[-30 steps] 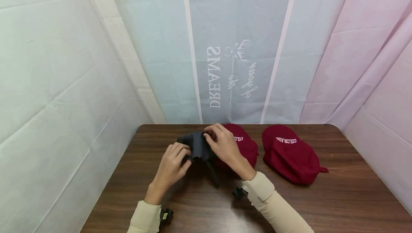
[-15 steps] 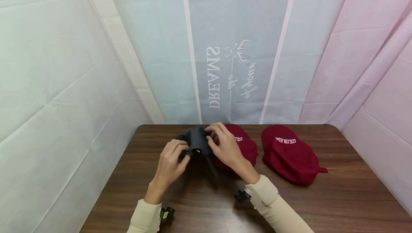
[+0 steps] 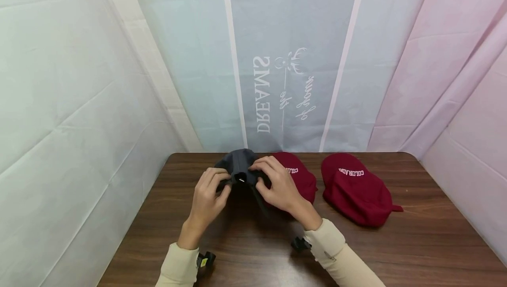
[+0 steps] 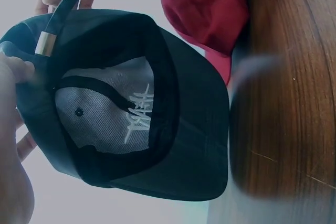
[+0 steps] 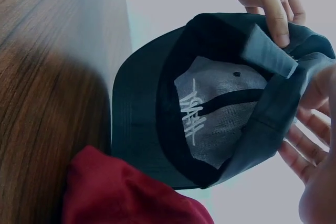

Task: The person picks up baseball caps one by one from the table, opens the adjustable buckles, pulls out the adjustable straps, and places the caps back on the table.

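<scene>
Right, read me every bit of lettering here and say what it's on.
"COLORADO": red cap on the right.
"COLO", rest hidden: other red cap.
"DREAMS", "the", "of" and an unclear word: curtain.
White letters on the dark cap: too unclear to read.
Yellow tag on left wrist camera: too small.

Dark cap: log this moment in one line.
left hand: grips dark cap; right hand: grips dark cap; strap: hanging loose; red caps: two, on table

On the tabletop (image 3: 253,252), the middle cap (image 3: 304,182) lies right of the held cap (image 3: 240,161) and left of the third cap (image 3: 356,194); a cloth (image 3: 200,58) hangs behind.
</scene>
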Demonstrator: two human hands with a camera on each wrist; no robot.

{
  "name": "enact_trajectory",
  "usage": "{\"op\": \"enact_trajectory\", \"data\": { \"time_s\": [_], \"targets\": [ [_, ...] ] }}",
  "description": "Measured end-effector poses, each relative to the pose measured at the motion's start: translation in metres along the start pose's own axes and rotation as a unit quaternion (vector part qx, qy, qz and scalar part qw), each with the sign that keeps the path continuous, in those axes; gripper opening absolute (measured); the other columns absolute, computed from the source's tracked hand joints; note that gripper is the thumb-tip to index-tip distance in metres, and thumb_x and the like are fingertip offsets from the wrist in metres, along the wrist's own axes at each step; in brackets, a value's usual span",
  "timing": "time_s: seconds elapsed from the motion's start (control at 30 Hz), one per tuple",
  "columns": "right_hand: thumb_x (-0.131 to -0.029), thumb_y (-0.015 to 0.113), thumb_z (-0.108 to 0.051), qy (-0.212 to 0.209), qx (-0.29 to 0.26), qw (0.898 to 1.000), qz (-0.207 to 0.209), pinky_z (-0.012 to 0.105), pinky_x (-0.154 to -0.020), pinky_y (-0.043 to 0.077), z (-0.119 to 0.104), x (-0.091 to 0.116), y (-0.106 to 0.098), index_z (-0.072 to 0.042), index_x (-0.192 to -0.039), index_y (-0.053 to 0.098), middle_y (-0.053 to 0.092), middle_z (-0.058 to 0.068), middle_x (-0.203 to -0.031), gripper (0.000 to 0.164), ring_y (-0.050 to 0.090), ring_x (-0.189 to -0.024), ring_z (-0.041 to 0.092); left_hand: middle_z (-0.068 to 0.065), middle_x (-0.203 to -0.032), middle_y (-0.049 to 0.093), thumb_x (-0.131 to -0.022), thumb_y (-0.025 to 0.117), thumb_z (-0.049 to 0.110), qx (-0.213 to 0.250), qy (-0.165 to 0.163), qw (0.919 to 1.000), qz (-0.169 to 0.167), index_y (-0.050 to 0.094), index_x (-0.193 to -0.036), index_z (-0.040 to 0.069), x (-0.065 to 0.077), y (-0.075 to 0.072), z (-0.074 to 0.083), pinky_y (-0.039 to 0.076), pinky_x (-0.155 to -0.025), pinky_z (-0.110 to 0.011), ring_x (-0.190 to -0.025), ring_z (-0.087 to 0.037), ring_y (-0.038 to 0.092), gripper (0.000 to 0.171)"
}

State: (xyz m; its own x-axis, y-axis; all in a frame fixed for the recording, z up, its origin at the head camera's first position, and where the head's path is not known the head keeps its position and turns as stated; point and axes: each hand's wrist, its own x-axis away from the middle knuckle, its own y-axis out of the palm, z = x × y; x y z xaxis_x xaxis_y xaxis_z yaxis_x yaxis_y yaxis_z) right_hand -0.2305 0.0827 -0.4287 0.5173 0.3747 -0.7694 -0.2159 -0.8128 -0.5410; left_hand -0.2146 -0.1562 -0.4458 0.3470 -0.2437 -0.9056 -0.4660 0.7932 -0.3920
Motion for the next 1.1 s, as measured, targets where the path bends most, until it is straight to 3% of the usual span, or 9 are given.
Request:
{"op": "enact_trajectory", "data": {
  "time_s": [0.43, 0.83, 1.1],
  "targets": [
    [-0.085, 0.084, -0.022, -0.035, 0.012, 0.999, -0.001, 0.04, -0.097, 0.052, 0.001, 0.005, -0.002, -0.013, -0.119, 0.073, 0.07, 0.004, -0.121, 0.037, 0.062, -0.109, 0.022, -0.015, -0.106, 0.071, -0.092, 0.067, -0.001, 0.011, -0.007, 0.9997, 0.019, 0.071, -0.103, 0.0, -0.006, -0.002, 0.003, 0.053, -0.083, -0.038, -0.093, -0.03, 0.066, 0.011],
    [-0.087, 0.083, -0.005, -0.035, -0.01, 0.998, 0.042, 0.036, -0.086, 0.057, -0.004, 0.002, -0.005, -0.012, -0.106, 0.076, 0.073, 0.003, -0.107, 0.022, 0.064, -0.1, 0.019, -0.014, -0.105, 0.071, -0.093, 0.068, 0.0, 0.022, -0.015, 0.9994, 0.025, 0.072, -0.102, 0.0, -0.012, -0.004, 0.009, 0.055, -0.082, -0.037, -0.094, -0.03, 0.067, 0.01],
    [-0.088, 0.081, -0.001, -0.042, -0.025, 0.997, 0.062, 0.033, -0.084, 0.055, -0.005, -0.001, -0.009, -0.011, -0.104, 0.077, 0.073, 0.003, -0.105, 0.02, 0.064, -0.098, 0.02, -0.014, -0.105, 0.071, -0.087, 0.073, -0.009, 0.025, -0.011, 0.9993, 0.027, 0.072, -0.104, 0.001, -0.017, -0.006, 0.014, 0.056, -0.08, -0.038, -0.093, -0.029, 0.067, 0.02]
  ]
}}
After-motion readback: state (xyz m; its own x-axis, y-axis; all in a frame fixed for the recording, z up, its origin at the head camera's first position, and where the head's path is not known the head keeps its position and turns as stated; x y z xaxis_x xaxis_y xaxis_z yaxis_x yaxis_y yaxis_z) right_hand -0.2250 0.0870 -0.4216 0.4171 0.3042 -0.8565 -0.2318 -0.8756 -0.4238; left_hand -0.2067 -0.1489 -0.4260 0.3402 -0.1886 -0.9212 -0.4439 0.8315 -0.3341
